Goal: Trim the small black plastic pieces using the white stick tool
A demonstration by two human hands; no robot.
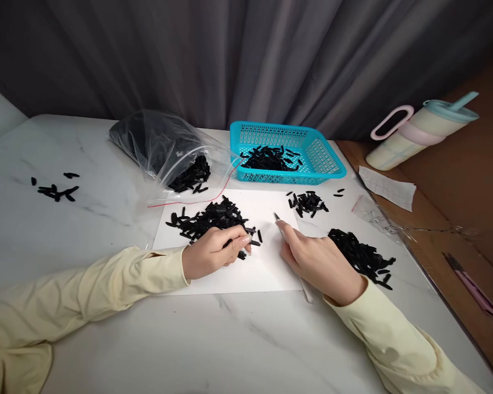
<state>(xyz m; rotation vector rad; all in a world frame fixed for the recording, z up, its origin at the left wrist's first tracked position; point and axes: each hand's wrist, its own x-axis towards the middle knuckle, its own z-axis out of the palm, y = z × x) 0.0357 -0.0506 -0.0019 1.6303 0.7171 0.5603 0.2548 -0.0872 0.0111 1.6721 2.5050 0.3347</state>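
My left hand point(218, 250) is closed in a pinch at the near edge of a loose pile of thin black strips point(213, 216), which lies on a white sheet point(267, 273). What sits between its fingertips is too small and covered to make out. On the right part of the sheet, my right hand point(312, 260) is closed around a slim pen-like tool point(276, 216). Its narrow dark tip points forward and its pale rear end shows below the palm. A few strips lie close to the left fingertips, apart from the tool's tip.
Behind the sheet are an open clear zip bag point(148, 142) of black strips and a blue basket point(287, 178) holding more. Smaller heaps lie at right point(359, 254), back right point(308, 202) and far left point(57, 191). A tumbler point(419, 134) and pink-handled tool point(472, 284) are beyond the table's right edge.
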